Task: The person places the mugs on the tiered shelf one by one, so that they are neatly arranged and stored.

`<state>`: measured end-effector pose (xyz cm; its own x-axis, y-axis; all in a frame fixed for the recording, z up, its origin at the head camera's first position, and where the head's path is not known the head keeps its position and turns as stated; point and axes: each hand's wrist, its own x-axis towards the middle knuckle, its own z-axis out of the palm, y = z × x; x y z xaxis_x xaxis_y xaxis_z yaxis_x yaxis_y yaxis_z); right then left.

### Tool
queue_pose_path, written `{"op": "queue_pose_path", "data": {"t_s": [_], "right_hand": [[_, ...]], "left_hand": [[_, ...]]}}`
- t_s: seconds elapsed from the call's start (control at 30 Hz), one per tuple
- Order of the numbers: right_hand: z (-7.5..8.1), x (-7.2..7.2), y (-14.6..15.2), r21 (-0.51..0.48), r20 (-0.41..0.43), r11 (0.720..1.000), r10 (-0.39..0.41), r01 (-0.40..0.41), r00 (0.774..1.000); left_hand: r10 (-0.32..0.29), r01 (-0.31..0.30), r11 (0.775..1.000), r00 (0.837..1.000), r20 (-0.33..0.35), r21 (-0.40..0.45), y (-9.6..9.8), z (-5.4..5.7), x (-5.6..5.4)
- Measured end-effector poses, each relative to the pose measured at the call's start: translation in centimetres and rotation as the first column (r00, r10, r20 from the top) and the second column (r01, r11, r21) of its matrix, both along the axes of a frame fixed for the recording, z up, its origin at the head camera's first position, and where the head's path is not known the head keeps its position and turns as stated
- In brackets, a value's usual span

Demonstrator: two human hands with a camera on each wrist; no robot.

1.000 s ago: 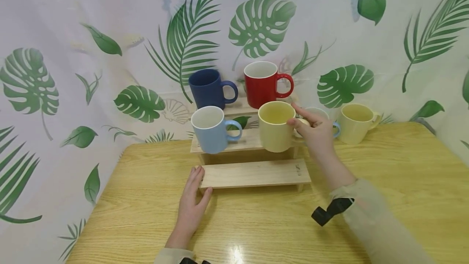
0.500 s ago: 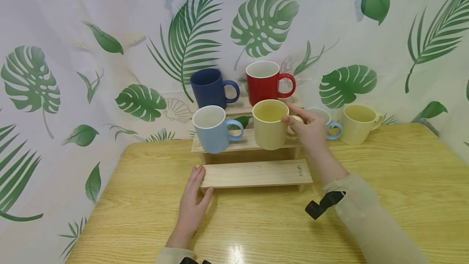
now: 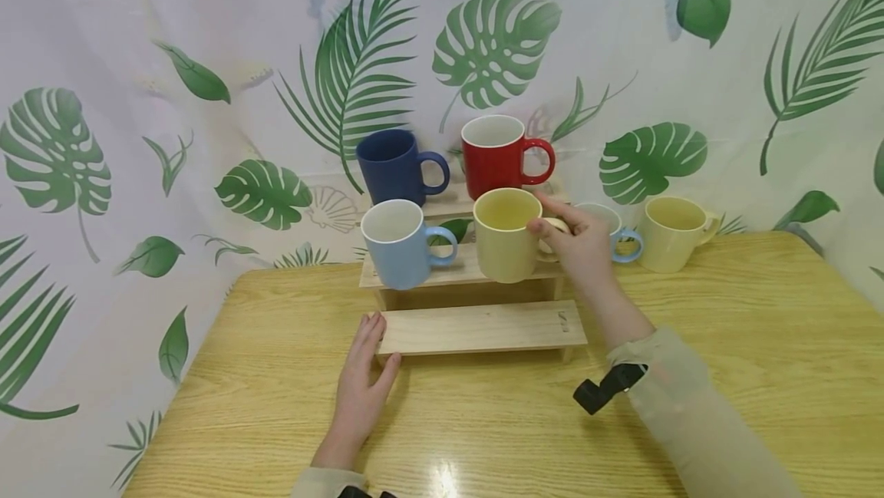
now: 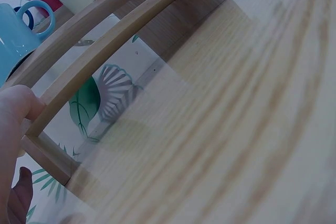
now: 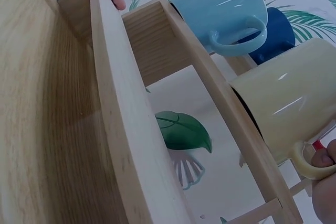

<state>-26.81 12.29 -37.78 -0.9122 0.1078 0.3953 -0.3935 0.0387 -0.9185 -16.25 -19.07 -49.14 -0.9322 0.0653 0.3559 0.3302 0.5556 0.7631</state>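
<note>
My right hand [image 3: 583, 245] pinches the handle of a pale yellow mug [image 3: 507, 245], which stands upright on the middle tier of a wooden stepped rack [image 3: 479, 329]. In the right wrist view the yellow mug [image 5: 291, 95] has its base at the tier's front edge, fingers at its handle. A light blue mug [image 3: 397, 252] is on the same tier to the left. Behind, on the top tier, are a dark blue mug [image 3: 390, 172] and a red mug [image 3: 492, 164]. My left hand [image 3: 362, 375] grips the left end of the bottom tier, fingers on top, thumb at the front.
On the wooden table [image 3: 276, 406], right of the rack, stand another yellow mug [image 3: 670, 241] and a mug with a blue handle [image 3: 627, 246], partly hidden by my right hand. A leaf-patterned cloth [image 3: 228, 61] hangs right behind the rack.
My right hand has moved left with the yellow mug, bringing it over the middle tier and nearer the light blue mug. My left hand has stayed at the rack's left end.
</note>
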Motion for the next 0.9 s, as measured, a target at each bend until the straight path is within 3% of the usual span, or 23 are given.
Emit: {"op": "queue_pose_path", "data": {"t_s": [0.3, 0.57, 0.73, 0.9], "right_hand": [[-0.1, 0.1, 0.0, 0.05, -0.016, 0.999, -0.017, 0.017, 1.0], [0.4, 0.5, 0.3, 0.152, 0.04, 0.988, -0.029, 0.022, 0.999], [0.4, 0.7, 1.0, 0.253, 0.034, 0.967, 0.023, -0.031, 0.999], [-0.3, 0.6, 2.7, 0.248, -0.036, 0.966, 0.081, -0.07, 0.996]], "left_hand": [[-0.005, 0.005, 1.0, 1.0, 0.002, -0.006, 0.0, 0.1, 0.1], [-0.008, 0.008, 1.0, 1.0, 0.007, -0.006, 0.0, 0.2, 0.1], [-0.007, 0.007, 1.0, 1.0, 0.007, -0.005, 0.0, 0.1, 0.1], [-0.009, 0.009, 1.0, 1.0, 0.002, -0.002, 0.1, 0.1, 0.1]]}}
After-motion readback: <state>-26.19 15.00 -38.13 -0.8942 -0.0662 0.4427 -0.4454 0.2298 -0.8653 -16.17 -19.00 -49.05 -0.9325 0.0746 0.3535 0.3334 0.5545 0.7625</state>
